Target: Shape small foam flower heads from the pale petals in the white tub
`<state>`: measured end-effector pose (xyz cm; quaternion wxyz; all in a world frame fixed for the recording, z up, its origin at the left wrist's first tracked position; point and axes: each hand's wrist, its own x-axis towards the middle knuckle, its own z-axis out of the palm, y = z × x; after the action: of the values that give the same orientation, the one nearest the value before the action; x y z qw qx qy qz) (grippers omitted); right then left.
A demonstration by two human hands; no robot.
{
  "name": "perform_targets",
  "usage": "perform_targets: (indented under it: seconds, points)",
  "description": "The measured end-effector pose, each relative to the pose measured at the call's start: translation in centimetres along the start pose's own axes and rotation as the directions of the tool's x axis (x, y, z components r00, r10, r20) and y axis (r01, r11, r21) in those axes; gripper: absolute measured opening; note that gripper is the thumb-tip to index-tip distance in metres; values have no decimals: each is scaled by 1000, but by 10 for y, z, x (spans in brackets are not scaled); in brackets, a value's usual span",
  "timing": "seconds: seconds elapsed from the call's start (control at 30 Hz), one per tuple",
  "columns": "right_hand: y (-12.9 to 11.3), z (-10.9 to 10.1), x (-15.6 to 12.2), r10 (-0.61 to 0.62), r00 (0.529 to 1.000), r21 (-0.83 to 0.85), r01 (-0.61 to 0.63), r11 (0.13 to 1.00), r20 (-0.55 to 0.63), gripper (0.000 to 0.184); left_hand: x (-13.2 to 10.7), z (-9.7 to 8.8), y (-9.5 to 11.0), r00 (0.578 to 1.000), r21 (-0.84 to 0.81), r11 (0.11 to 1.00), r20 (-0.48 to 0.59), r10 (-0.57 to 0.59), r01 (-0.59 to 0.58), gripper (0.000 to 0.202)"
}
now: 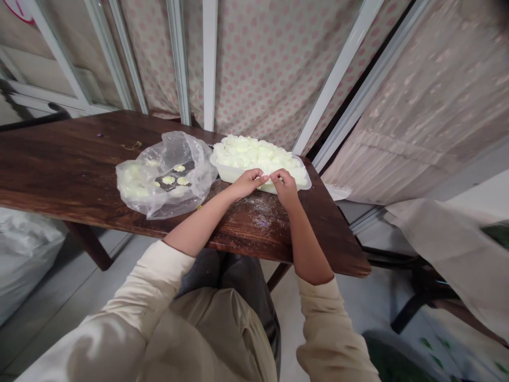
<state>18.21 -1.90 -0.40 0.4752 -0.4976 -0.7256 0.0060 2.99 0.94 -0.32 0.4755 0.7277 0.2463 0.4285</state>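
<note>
A shallow white tray [222, 171] heaped with small cream-white flower pieces [254, 151] sits at the far right of a dark wooden table [63, 170]. My left hand [247, 183] and my right hand [285, 185] meet at the tray's near rim, fingers pinched together on a small white piece between them. What exactly they pinch is too small to name. Left of the tray lies a clear plastic bag [167, 172] with more pale flower pieces, some resting on a dark flat strip inside it.
White dust and a tiny purple bit [263, 223] lie on the table by my wrists. A small loop of string [132, 145] lies farther left. Dotted curtain and white frames stand behind the table. A pale sack [24, 254] stands on the floor at left.
</note>
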Motion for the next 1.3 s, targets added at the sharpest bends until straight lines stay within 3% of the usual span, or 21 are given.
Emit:
perform_targets:
  seconds: [0.07,0.23,0.33,0.5,0.6,0.67,0.77,0.9,1.2,1.3]
  points:
    - [1,1,0,4,1000,-36,-5,999,-19,35,0,0,0,1000,11,1000,6,-10,10,33]
    - [-2,2,-3,-22,995,-310,-11,951,-102,32,0,0,-1,1000,54,998,-11,-19,19,34]
    - [2,-3,-3,8,978,-379,-88,921,-209,32,1,-2,-2,1000,51,999,-4,-5,5,35]
    - [17,-14,0,167,897,-293,-303,907,-409,33,2,-2,-4,1000,42,999,4,9,-10,34]
    - [20,-15,1,191,893,-250,-310,917,-407,34,3,-4,-2,1000,73,997,-14,4,-3,32]
    - [20,-13,1,177,905,-267,-294,918,-386,35,3,-8,1,996,139,990,-83,38,-26,30]
    - [20,-11,0,189,909,-277,-303,912,-371,37,3,-23,6,944,281,958,-299,143,-56,24]
    - [21,-11,0,193,900,-262,-310,914,-391,40,6,-43,4,843,362,931,-514,156,49,26]
    - [20,-11,0,230,904,-246,-330,911,-359,38,5,-64,-6,720,441,869,-677,157,226,31]
    - [20,-10,1,250,906,-240,-341,909,-340,37,2,-77,-8,718,497,820,-677,162,284,28]
